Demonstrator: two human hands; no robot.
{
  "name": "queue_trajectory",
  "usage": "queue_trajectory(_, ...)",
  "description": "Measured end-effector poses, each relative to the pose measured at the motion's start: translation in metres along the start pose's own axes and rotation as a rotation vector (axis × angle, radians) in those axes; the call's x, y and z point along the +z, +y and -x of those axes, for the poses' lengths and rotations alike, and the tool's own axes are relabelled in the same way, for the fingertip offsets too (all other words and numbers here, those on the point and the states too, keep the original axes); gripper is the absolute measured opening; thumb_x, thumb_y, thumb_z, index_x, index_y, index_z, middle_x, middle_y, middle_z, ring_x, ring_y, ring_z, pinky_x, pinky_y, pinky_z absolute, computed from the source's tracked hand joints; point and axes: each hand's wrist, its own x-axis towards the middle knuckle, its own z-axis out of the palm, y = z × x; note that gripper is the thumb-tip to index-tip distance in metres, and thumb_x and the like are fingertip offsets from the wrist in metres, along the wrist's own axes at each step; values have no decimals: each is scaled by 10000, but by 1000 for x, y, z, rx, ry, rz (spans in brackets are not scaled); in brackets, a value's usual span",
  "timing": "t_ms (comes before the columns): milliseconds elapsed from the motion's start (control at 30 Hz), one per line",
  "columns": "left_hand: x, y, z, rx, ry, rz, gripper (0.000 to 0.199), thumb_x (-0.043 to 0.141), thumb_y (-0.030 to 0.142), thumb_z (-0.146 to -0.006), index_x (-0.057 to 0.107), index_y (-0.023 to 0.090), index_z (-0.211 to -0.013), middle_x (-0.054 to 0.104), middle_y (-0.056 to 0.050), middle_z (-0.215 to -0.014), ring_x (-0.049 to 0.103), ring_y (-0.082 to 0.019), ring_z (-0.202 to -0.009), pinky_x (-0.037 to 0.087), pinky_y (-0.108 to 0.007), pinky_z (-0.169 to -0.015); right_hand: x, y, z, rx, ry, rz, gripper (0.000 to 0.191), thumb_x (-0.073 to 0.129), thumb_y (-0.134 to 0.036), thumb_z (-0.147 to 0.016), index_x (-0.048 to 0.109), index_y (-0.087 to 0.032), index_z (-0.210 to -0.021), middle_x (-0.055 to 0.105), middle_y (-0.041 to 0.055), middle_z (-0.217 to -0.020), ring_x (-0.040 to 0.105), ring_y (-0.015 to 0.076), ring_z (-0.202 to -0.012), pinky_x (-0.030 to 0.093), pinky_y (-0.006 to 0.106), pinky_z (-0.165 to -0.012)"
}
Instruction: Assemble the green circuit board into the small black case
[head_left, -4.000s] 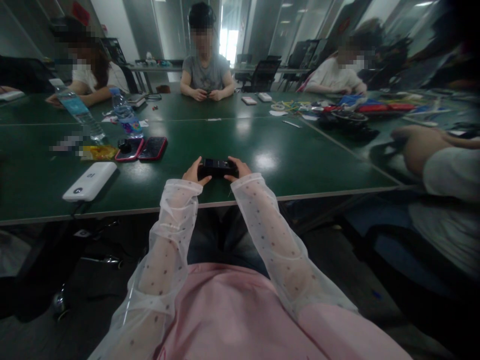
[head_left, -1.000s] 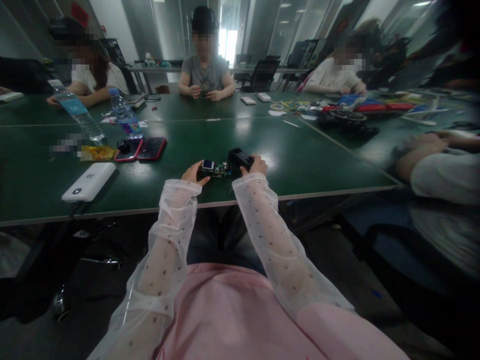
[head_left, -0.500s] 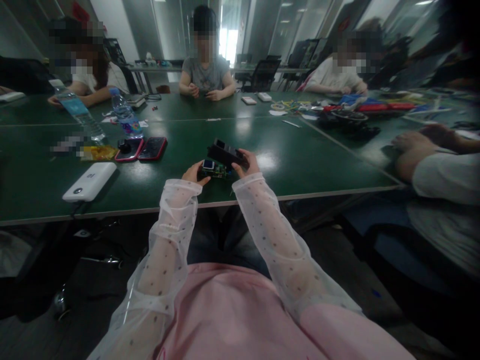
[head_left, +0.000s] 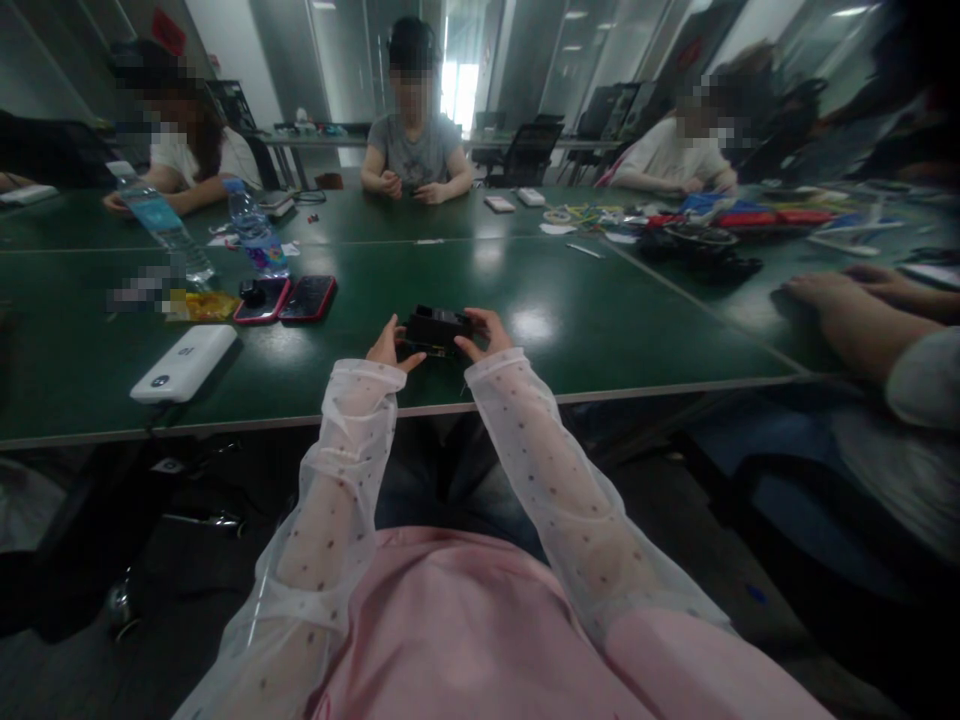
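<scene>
Between my hands a black plastic housing (head_left: 436,326) lies over a small green circuit board, and only a thin strip of the board's near edge shows under it. My right hand (head_left: 487,338) grips the housing's right end, thumb at the near side and fingers at the far side. At the left end my left hand (head_left: 386,345) is curled around the board, its thumb along the near edge. The board's small screen is hidden beneath the housing.
To the left on the green table (head_left: 360,400) lie a white power bank (head_left: 187,362), two red-edged phone-like devices (head_left: 308,298), a yellow packet (head_left: 202,305) and water bottles (head_left: 257,230). Cluttered parts (head_left: 697,235) lie at the right. Co-workers sit opposite; another person's hands (head_left: 832,295) rest at right.
My right hand has lowered the black housing and brought it level over the circuit board, covering its screen. My left hand stays at the board's left end. The neighbour's arm at right has shifted.
</scene>
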Motion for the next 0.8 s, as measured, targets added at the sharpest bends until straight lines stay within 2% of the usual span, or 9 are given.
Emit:
queue_trajectory(200, 0, 4, 1, -17, 16, -36, 1067, 767, 464, -739, 144, 141, -1543, 468, -219, -1445, 484, -343, -1332, 364, -514, -1134, -1, -3, 2, -22, 10, 9, 491, 680, -349, -771, 531, -240, -1226, 605, 93, -1229, 617, 219, -1081, 515, 424, -962)
queue_trajectory(367, -4, 7, 2, -8, 5, -59, 1022, 773, 477, -726, 218, 164, -1526, 476, -201, -1439, 483, -353, -1330, 374, -534, -1122, 0, 5, 0, -24, 23, 46, 520, 687, -387, -774, 534, -220, -1242, 601, 105, -1208, 614, 225, -1050, 523, 418, -925)
queue_trajectory(567, -6, 14, 3, -3, -5, -95, 985, 780, 440, -721, 261, 166, -1511, 490, -192, -1431, 479, -354, -1335, 370, -537, -1125, 2, 17, -5, 16, -105, 128, 752, 820, -319, -622, 516, -218, -1301, 568, 127, -1249, 583, 277, -1115, 501, 472, -963)
queue_trajectory(800, -10, 32, 11, 20, -12, -74, 893, 741, 419, -766, 287, 204, -1504, 500, -148, -1434, 473, -331, -1346, 384, -513, -1128, 4, 19, -6, 48, -156, 151, 774, 806, -236, -625, 486, -223, -1329, 593, 118, -1248, 577, 289, -1169, 464, 508, -1013)
